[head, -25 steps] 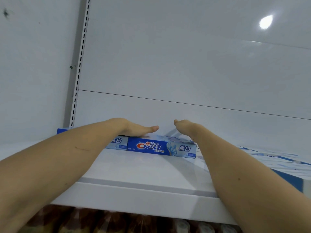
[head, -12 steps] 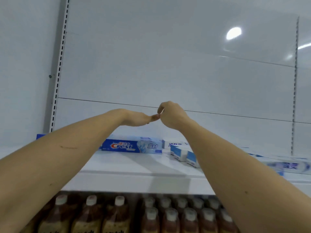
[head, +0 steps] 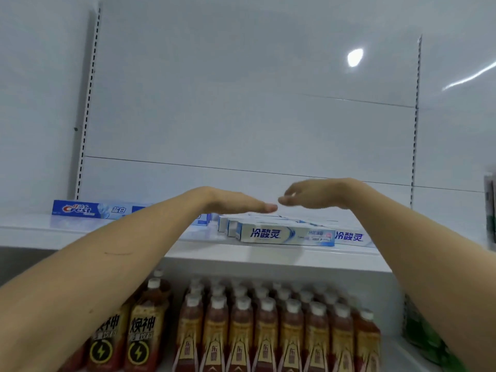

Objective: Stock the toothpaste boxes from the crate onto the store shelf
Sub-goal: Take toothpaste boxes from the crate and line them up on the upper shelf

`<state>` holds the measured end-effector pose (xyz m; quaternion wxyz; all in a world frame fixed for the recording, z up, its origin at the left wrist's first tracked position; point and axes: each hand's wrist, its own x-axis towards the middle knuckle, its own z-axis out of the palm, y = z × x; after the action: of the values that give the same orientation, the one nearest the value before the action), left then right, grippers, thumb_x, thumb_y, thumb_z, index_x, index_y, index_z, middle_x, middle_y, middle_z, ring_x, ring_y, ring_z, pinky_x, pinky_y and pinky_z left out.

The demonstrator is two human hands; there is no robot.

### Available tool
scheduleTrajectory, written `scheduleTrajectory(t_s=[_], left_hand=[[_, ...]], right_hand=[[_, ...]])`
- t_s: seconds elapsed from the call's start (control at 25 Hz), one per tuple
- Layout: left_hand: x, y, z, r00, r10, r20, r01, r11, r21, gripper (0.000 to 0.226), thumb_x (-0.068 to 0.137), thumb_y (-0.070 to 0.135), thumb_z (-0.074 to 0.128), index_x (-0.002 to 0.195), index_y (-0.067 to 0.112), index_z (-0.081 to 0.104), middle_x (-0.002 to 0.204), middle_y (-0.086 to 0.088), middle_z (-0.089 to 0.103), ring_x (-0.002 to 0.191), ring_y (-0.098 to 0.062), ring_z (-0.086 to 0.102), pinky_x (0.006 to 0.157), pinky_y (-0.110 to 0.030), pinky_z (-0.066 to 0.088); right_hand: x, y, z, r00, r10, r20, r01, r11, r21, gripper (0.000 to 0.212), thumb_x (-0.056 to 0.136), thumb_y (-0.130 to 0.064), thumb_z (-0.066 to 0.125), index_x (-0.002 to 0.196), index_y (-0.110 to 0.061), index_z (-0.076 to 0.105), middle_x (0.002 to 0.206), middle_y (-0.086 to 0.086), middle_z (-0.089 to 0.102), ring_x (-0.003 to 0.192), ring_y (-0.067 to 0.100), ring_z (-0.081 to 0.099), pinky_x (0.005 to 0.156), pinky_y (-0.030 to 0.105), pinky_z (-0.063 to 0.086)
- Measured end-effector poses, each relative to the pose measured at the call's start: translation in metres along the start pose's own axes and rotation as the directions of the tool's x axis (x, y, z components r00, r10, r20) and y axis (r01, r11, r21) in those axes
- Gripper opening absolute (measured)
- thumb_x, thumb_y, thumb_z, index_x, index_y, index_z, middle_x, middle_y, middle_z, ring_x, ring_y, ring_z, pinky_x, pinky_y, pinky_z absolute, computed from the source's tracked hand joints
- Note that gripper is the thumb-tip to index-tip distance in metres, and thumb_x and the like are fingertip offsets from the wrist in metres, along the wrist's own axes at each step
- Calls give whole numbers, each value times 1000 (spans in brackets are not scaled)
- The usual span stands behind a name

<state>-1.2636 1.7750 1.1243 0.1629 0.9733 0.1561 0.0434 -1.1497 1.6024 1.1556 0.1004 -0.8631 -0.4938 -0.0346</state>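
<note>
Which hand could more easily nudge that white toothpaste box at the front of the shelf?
Probably the right hand. It hovers above the white toothpaste box, holding nothing. The left hand, flat and empty too, hangs farther left, nearer the blue Crest box.

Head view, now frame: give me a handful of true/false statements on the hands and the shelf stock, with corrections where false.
1. Both hands hold nothing. True: left hand and right hand hover flat above the boxes.
2. The blue Crest box lies at the shelf's right end. False: left end.
3. The white toothpaste boxes lie on the top shelf. True.
4. The bottles below have red caps. False: white caps.
</note>
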Motion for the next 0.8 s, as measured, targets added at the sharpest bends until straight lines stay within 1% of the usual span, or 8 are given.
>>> scheduleTrajectory(t_s=[0.12,0.16,0.24,0.32,0.36,0.48,0.68,0.8], left_hand=[[-2,7,7,986,-120,111,112,990,81,104,68,84,56,154,42,15,163,12,13,150,-18,14,120,-51,15],[0,5,10,984,-137,115,125,986,110,102,71,79,59,154,43,13,163,12,12,150,-18,15,121,-50,16],[7,0,17,989,-130,74,110,968,226,98,77,74,58,155,39,11,162,13,16,148,-15,19,121,-39,15],[13,-4,20,992,-118,44,101,954,283,93,84,70,54,156,35,8,161,13,18,147,-13,20,119,-31,14],[18,-9,19,991,-123,53,103,951,290,90,85,70,51,156,37,6,162,14,16,148,-13,18,119,-32,13],[36,-28,10,984,-149,101,108,937,331,85,84,76,45,153,48,3,162,15,13,149,-18,18,120,-43,15],[66,-64,0,986,-144,88,95,903,420,75,87,73,41,149,56,2,161,12,21,145,-24,27,117,-43,22],[81,-74,-8,985,-129,112,60,875,480,77,88,72,41,151,52,2,161,11,20,146,-23,25,117,-42,20]], right_hand=[[-8,22,10,991,51,122,-17,965,-264,74,88,-47,64,151,-32,29,157,-1,30,140,25,35,116,48,27],[-6,28,15,989,76,129,-28,941,-338,74,88,-41,67,151,-33,29,157,-1,30,139,26,37,115,46,29],[0,36,24,988,92,127,-35,917,-396,71,89,-30,66,151,-31,32,154,-1,33,131,24,43,107,38,38],[8,40,32,992,47,120,2,927,-374,63,92,-23,62,149,-26,36,147,-1,42,120,22,50,95,31,42],[13,41,37,994,15,104,24,931,-364,61,93,-20,61,149,-25,38,143,0,47,118,23,51,94,30,43],[35,42,52,998,-63,19,65,935,-348,59,95,-15,54,149,-29,37,138,2,51,121,25,51,101,36,43],[76,37,79,993,-75,-88,54,973,-223,57,100,-12,44,151,-34,32,143,1,47,124,24,49,97,28,39],[96,37,72,999,-37,-13,34,983,-178,55,97,-23,53,148,-34,38,144,-4,48,125,21,50,102,30,39]])
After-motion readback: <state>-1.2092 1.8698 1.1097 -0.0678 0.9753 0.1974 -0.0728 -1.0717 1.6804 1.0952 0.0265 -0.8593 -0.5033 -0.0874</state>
